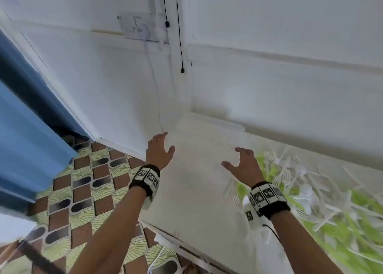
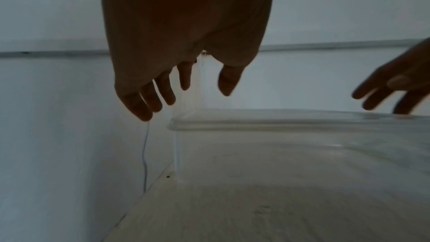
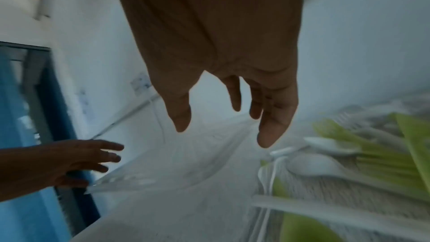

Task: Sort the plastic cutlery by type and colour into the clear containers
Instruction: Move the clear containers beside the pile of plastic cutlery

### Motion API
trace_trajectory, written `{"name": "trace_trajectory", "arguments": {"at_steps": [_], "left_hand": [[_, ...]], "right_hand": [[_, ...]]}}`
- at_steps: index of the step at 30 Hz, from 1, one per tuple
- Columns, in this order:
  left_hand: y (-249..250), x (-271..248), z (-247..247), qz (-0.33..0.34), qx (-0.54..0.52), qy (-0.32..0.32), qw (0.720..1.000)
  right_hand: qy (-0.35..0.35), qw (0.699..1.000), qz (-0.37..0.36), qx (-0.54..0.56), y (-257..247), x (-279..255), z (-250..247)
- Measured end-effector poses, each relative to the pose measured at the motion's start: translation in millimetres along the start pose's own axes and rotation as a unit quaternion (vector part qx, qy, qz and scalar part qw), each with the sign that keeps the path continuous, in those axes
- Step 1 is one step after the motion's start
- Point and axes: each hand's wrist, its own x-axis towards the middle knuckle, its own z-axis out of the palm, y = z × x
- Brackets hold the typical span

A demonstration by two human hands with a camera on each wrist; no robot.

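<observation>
Cutlery pile (image 1: 310,190): white and green plastic pieces heaped on the right part of the white table (image 1: 196,222); blurred, handles lie every way, no single long axis can be told.
Clear container (image 2: 291,122): stands on the table's far left part near the wall corner, its long rim running left to right in the left wrist view; contents cannot be told.
Left hand (image 1: 158,152): fingers spread and relaxed, holding nothing, above the container's left end; whether it touches the rim cannot be told.
Right hand (image 1: 243,165): fingers spread and slightly bent, holding nothing, over the container's right end, just left of the pile.
Wristbands: one marker-patterned band on each wrist.
Wall: white, with a socket plate (image 1: 137,27) and hanging black cables (image 1: 180,45).
Floor (image 1: 83,190): patterned tiles, left of the table.
Blue curtain (image 1: 24,138): far left.
</observation>
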Motion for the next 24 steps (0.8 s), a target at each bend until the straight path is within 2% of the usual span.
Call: {"name": "trace_trajectory", "arguments": {"at_steps": [2,4,6,8,10,12,14,17,20,24], "left_hand": [[-6.3,18.3,0.3,-0.046,0.002,-0.063,0.997],[-8.9,32.1,3.9,-0.064,-0.023,-0.117,0.991],[-6.5,37.2,9.9,-0.046,-0.007,-0.152,0.987],[-1.1,36.4,15.0,0.021,0.077,-0.184,0.980],[9.5,30.9,23.1,0.131,0.165,-0.216,0.953],[24.4,23.8,35.6,0.233,0.194,-0.251,0.919],[39.9,15.5,50.8,0.294,0.193,-0.278,0.894],[62.2,3.0,67.8,0.345,0.195,-0.281,0.874],[75.8,-6.9,75.0,0.359,0.216,-0.271,0.867],[85.1,-20.2,81.4,0.373,0.309,-0.249,0.839]], "right_hand": [[-0.019,0.997,0.070,-0.005,-0.2,10.4,2.5],[-0.039,0.994,0.106,-0.002,4.6,15.6,5.5],[-0.035,0.992,0.116,0.030,11.6,21.0,10.8],[-0.023,0.991,0.111,0.064,17.2,23.3,13.1],[-0.035,0.991,0.104,0.070,24.1,24.1,12.5],[-0.077,0.992,0.090,0.051,31.6,23.8,8.1],[-0.136,0.988,0.069,0.033,39.1,21.9,1.9],[-0.168,0.985,0.035,0.012,49.2,20.0,-0.4],[-0.154,0.988,-0.003,-0.022,54.9,17.8,1.8],[-0.132,0.990,-0.049,0.021,50.2,14.7,7.1]]}}
